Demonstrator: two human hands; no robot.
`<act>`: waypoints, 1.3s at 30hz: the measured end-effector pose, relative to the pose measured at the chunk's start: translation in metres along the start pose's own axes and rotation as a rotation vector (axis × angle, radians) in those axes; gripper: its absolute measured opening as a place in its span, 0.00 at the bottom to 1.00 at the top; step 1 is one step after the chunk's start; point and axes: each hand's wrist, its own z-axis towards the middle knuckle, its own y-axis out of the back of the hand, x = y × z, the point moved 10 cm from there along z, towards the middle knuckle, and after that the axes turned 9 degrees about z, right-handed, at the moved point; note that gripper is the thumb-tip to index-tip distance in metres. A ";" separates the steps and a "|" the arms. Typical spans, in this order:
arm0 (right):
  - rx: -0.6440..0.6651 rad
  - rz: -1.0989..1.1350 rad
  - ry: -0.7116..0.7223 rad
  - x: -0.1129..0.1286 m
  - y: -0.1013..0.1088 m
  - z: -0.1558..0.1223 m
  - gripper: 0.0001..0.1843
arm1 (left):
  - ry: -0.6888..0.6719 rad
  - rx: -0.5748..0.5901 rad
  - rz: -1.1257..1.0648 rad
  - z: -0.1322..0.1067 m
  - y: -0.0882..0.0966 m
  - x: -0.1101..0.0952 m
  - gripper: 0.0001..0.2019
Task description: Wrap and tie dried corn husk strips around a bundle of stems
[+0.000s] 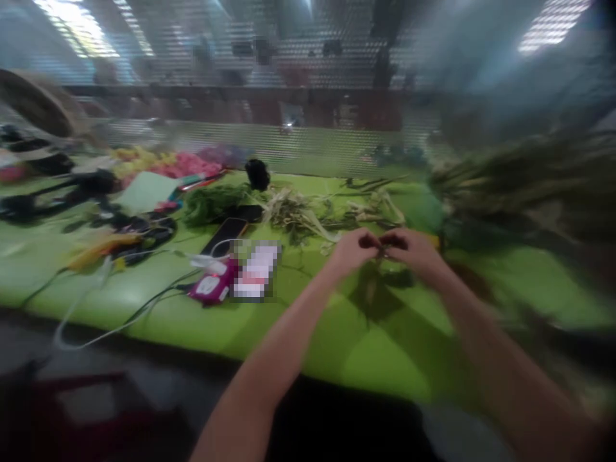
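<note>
My left hand (355, 248) and my right hand (411, 248) meet above the green tabletop (337, 350), thumbs and fingers pinched together. Between the fingertips is a small brownish piece (384, 250), too blurred to name. A faint strip seems to hang below it, over the shadow of the hands. Just beyond the hands lies a heap of pale dried plant strips (293, 208), with more dried strips (380, 208) behind my fingers.
To the left are a magenta device (212, 285) with cables, a pixelated bright rectangle (256, 271) and a dark phone (226, 234). Green fibres (214, 202), a black tuft (258, 174) and pink bundles (192, 165) lie behind. Dried stalks (520, 183) pile up at right.
</note>
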 end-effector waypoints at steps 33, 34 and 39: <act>-0.084 0.608 -0.150 -0.024 -0.010 0.007 0.10 | -0.233 -0.271 0.304 -0.016 0.022 -0.030 0.07; -0.078 0.617 -0.157 -0.025 -0.011 0.007 0.08 | -0.253 -0.274 0.312 -0.016 0.022 -0.033 0.07; 0.009 0.609 -0.144 -0.022 -0.018 0.007 0.09 | -0.322 -0.311 0.340 -0.021 0.024 -0.043 0.07</act>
